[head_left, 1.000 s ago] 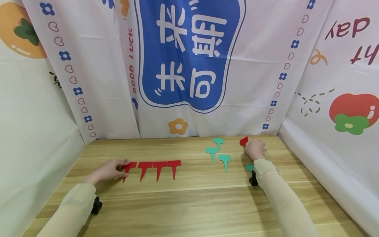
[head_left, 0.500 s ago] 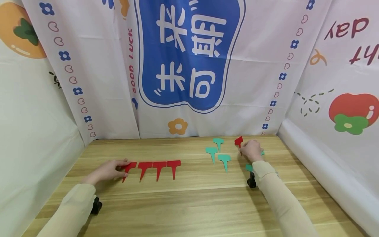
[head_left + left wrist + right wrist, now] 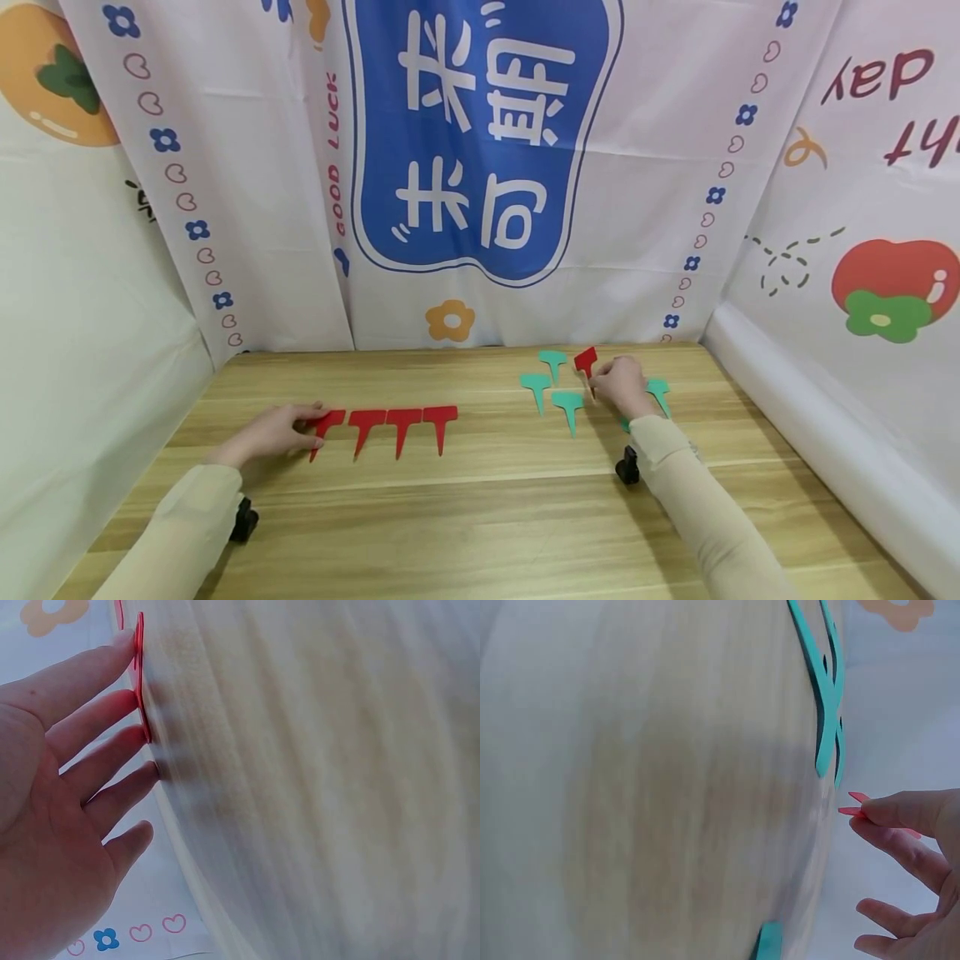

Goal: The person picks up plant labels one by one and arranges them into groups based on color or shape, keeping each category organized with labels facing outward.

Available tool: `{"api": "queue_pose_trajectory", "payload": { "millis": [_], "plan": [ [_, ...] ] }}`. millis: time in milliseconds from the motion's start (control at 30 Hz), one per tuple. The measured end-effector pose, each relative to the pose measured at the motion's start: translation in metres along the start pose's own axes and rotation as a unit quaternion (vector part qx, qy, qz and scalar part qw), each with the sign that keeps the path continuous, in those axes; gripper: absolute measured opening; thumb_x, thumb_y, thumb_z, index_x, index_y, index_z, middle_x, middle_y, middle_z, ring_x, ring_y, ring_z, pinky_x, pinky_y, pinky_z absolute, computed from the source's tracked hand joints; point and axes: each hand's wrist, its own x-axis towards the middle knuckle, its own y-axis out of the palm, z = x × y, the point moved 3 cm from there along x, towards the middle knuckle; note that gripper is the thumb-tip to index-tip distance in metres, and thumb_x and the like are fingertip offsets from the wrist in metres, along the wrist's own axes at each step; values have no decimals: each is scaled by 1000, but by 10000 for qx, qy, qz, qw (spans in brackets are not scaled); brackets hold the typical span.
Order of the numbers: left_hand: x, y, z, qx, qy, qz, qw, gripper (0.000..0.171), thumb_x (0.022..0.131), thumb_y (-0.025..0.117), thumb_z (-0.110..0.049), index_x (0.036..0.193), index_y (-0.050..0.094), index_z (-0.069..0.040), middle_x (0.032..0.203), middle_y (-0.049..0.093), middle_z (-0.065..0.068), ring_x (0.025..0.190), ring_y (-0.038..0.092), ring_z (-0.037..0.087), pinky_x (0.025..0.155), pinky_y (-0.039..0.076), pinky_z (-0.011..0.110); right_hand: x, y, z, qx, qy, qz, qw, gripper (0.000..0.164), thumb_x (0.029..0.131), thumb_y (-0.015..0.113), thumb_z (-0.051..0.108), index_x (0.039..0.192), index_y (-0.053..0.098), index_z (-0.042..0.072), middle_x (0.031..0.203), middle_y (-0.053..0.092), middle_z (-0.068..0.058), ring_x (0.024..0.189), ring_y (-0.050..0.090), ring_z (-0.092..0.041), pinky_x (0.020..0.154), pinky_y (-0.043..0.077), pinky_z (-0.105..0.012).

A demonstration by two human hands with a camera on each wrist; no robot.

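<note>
My right hand (image 3: 622, 383) pinches a red T-shaped plant label (image 3: 586, 360) between thumb and forefinger, its wide head tilted. In the right wrist view the hand (image 3: 915, 862) holds it off the table, the other fingers loose. My left hand (image 3: 273, 432) rests at the left end of a row of red labels (image 3: 403, 417). Its fingertips touch the leftmost red label (image 3: 330, 419), which they partly cover. In the left wrist view that hand's fingers (image 3: 97, 727) are spread and fairly straight against the red label (image 3: 140, 675).
Three teal labels (image 3: 567, 403) lie left of my right hand. Another teal label (image 3: 657, 388) lies to its right, and one more (image 3: 626, 425) is mostly hidden by the right wrist. The wooden table (image 3: 465, 533) meets a printed cloth (image 3: 637, 250) at the back.
My right hand has moved left with the red label, towards the three teal labels, uncovering the teal label on its right. My left hand has stayed in place.
</note>
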Motion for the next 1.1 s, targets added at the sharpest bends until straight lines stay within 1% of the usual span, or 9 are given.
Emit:
{"api": "queue_pose_trajectory", "payload": {
  "millis": [133, 200, 267, 367, 500, 567, 667, 833, 1100],
  "plan": [
    [1, 1, 1, 6, -29, 21, 10000, 63, 84, 71, -34, 134, 52, -1, 145, 39, 23, 132, 30, 52, 103, 30, 65, -5, 4, 4, 126, -37, 62, 9999, 15, 84, 69, 21, 83, 75, 7, 101, 69, -13, 93, 60, -28, 83, 45, -48],
    [2, 1, 1, 20, -31, 25, 10000, 63, 83, 71, -34, 134, 52, -1, 145, 39, 23, 132, 30, 52, 103, 29, 66, -7, 5, 6, 189, -97, 62, 9998, 14, 83, 69, 20, 81, 75, 7, 102, 69, -13, 93, 60, -29, 83, 45, -46],
    [2, 1, 1, 15, -24, 31, 10000, 64, 83, 71, -34, 134, 52, -1, 145, 39, 24, 132, 29, 53, 103, 29, 66, -8, 7, 7, 198, -218, 22, 9996, 14, 82, 70, 19, 78, 75, 7, 102, 69, -14, 96, 60, -30, 86, 45, -48],
    [2, 1, 0, 8, -18, 23, 10000, 63, 83, 71, -33, 134, 52, 0, 145, 38, 24, 132, 29, 53, 103, 28, 66, -9, 10, 9, 206, -364, -27, 9991, 14, 81, 70, 19, 73, 74, 8, 99, 71, -13, 108, 58, -31, 97, 41, -53],
    [3, 1, 0, 53, 0, 16, 10000, 63, 83, 72, -33, 133, 52, 0, 145, 39, 24, 132, 29, 53, 103, 28, 66, -11, 14, 13, 229, -571, 19, 9981, 15, 81, 70, 17, 69, 73, 7, 93, 73, -11, 129, 45, -34, 109, 30, -55],
    [2, 1, 0, 86, -8, 22, 10000, 63, 83, 72, -34, 133, 53, 0, 145, 39, 24, 132, 30, 53, 103, 29, 66, -13, 16, 17, 221, -699, 33, 9973, 15, 80, 70, 15, 68, 73, 7, 87, 73, -10, 133, 41, -35, 111, 28, -55],
    [2, 1, -1, 79, -26, 39, 10000, 63, 83, 72, -34, 133, 53, -1, 145, 39, 23, 132, 30, 53, 103, 29, 66, -18, 18, 24, 148, -984, -39, 9950, 14, 79, 72, 13, 67, 73, 6, 74, 72, -7, 132, 42, -35, 111, 28, -53],
    [2, 1, 0, 18, -22, 42, 10000, 64, 83, 72, -35, 134, 52, 0, 146, 38, 24, 132, 29, 53, 103, 28, 66, -24, 23, 34, 127, -1411, -73, 9899, 14, 77, 74, 11, 64, 72, 6, 66, 71, -5, 131, 44, -35, 114, 25, -50],
    [2, 0, 1, 51, 14, 28, 10000, 64, 83, 72, -34, 134, 52, -1, 145, 39, 24, 132, 29, 53, 103, 29, 66, -32, 31, 46, 311, -1636, 21, 9860, 15, 76, 75, 10, 62, 71, 8, 67, 71, -3, 134, 40, -35, 117, 21, -48]
  ]
}}
